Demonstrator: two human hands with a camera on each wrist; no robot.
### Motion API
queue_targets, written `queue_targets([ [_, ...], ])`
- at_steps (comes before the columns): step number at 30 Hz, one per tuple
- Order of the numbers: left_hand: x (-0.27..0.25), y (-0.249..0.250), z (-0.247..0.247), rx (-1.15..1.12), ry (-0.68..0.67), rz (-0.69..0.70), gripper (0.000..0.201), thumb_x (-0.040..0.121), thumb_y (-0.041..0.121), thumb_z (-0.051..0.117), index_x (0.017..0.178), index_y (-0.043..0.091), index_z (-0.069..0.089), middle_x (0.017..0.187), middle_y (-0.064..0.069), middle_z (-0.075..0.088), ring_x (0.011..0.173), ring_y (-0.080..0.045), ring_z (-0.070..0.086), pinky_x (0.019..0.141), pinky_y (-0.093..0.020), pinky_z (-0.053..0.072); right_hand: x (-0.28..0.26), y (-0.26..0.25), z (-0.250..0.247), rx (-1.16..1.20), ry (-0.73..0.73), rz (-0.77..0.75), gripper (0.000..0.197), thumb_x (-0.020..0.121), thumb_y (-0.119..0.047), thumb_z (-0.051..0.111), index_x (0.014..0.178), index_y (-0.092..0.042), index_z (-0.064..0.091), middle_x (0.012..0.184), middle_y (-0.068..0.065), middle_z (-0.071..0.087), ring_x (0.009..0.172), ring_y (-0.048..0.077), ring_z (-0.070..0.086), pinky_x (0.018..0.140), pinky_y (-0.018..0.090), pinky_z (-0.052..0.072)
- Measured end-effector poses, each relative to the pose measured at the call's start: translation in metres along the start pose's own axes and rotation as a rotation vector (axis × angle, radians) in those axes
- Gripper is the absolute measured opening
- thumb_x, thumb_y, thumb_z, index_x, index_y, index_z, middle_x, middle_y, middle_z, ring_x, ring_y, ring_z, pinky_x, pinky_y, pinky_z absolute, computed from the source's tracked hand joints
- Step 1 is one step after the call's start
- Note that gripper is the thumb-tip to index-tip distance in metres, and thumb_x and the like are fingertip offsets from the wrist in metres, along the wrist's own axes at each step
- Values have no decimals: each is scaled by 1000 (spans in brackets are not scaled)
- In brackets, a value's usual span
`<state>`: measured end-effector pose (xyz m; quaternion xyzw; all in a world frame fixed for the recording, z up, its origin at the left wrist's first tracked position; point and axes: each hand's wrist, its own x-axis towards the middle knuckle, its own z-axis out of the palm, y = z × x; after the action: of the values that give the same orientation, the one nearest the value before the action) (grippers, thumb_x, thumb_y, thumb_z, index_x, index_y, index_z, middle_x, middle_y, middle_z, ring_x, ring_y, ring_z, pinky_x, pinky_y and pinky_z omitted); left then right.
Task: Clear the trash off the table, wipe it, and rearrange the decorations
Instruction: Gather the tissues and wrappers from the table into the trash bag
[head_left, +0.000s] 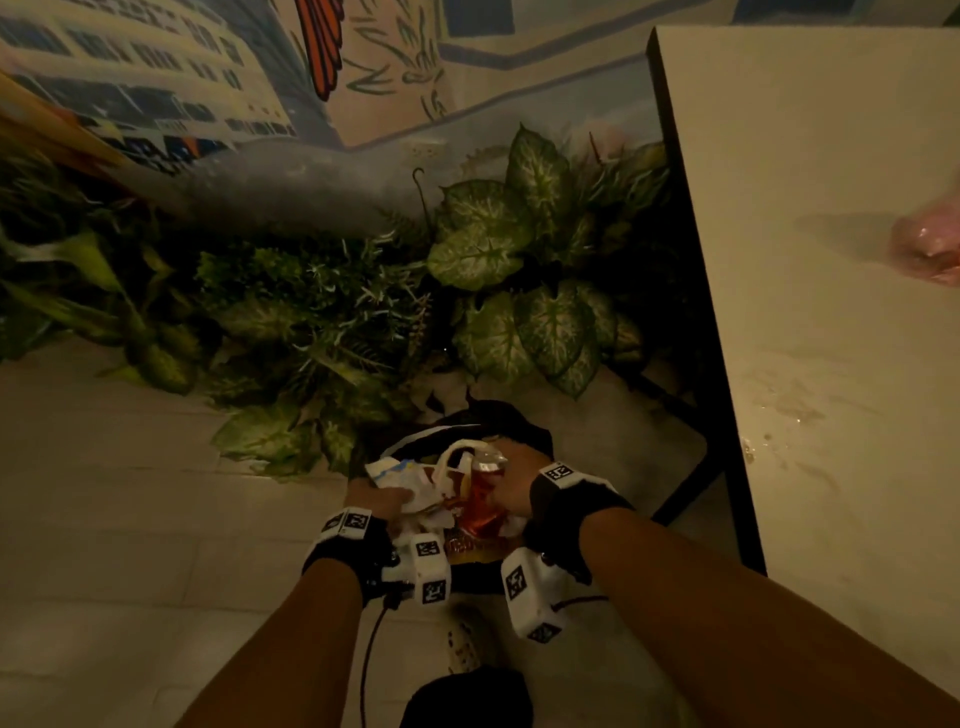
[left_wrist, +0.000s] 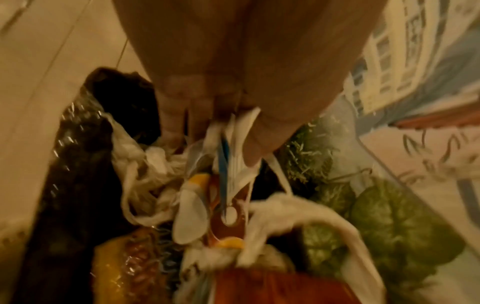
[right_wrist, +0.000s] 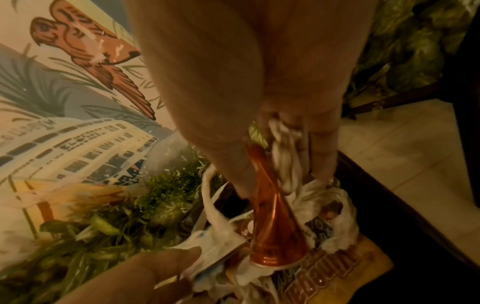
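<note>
Both hands hang low over a black trash bag on the floor beside the table. My left hand pinches a crumpled white wrapper with blue stripes; the left wrist view shows the wrapper between thumb and fingers. My right hand grips an orange see-through plastic cup together with a wad of white napkin. In the right wrist view the cup points mouth-down and the napkin sits beside it. More white paper and a yellow snack bag lie in the trash bag below.
The white table stands at the right with wet smears near its edge and a pink plastic item at the far right. Leafy plants crowd the wall behind the bag. A painted mural covers the wall. Pale floor tiles lie to the left.
</note>
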<state>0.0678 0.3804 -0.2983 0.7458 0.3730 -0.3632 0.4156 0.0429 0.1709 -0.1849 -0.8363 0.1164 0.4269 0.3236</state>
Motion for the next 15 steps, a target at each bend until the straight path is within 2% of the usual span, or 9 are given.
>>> queue_targets([
  [1, -17, 4, -1, 78, 13, 17, 54, 79, 13, 72, 127, 1, 50, 115, -23, 61, 90, -37, 61, 73, -39, 53, -2, 1, 1, -4, -3, 19, 55, 86, -36, 62, 136, -24, 43, 132, 2, 51, 119, 26, 53, 100, 35, 44],
  [2, -28, 5, -3, 144, 19, 18, 52, 82, 14, 69, 128, -1, 48, 116, -23, 60, 89, -35, 60, 67, -36, 48, 3, 6, 3, -17, 2, 37, 59, 85, -38, 61, 138, -24, 39, 132, 2, 50, 119, 29, 53, 99, 37, 45],
  [4, -40, 6, -11, 223, 49, 22, 44, 83, 15, 64, 121, -5, 50, 109, -21, 60, 85, -33, 60, 61, -34, 46, 14, 21, 3, 6, 12, 46, 54, 83, -40, 56, 134, -29, 42, 127, 2, 55, 110, 29, 58, 93, 39, 50],
  [6, -53, 14, -21, 300, 129, 98, 13, 82, 13, 65, 84, 5, 55, 83, -10, 57, 85, -31, 59, 67, -30, 44, -10, 14, -11, 13, 39, -6, 48, 87, -31, 54, 134, -23, 46, 129, 4, 55, 114, 28, 56, 98, 36, 47],
  [7, -60, 20, -26, 308, 170, 148, 21, 83, 10, 64, 70, 11, 47, 71, -5, 50, 81, -28, 56, 70, -29, 41, -31, 5, -23, 24, 52, -32, 46, 90, -28, 55, 134, -18, 47, 131, 6, 53, 119, 27, 52, 101, 33, 43],
  [8, -67, 28, -30, 313, 204, 199, 30, 85, 6, 61, 63, 12, 41, 65, -4, 43, 74, -26, 52, 69, -29, 39, -48, 0, -35, 23, 65, -55, 46, 91, -27, 56, 134, -14, 48, 135, 9, 51, 122, 27, 50, 103, 32, 42],
  [10, -92, 52, -34, 283, 265, 308, 24, 85, 1, 57, 67, 5, 42, 63, -9, 42, 64, -26, 46, 62, -30, 37, -72, -2, -55, 28, 88, -97, 47, 91, -27, 57, 136, -13, 47, 140, 10, 48, 125, 27, 49, 104, 33, 41],
  [12, -122, 77, -36, 225, 315, 424, 11, 83, 7, 62, 83, 8, 52, 79, -9, 53, 76, -27, 52, 68, -32, 42, -101, -3, -75, 32, 121, -161, 45, 90, -25, 60, 132, -15, 52, 136, 7, 52, 122, 25, 52, 103, 36, 44],
  [15, -172, 111, -23, 144, 303, 612, 14, 84, 15, 67, 97, 13, 62, 94, -5, 62, 85, -25, 59, 76, -34, 48, -161, 14, -109, -3, 186, -290, 41, 90, -28, 61, 129, -20, 55, 128, -2, 58, 116, 16, 55, 95, 26, 45],
])
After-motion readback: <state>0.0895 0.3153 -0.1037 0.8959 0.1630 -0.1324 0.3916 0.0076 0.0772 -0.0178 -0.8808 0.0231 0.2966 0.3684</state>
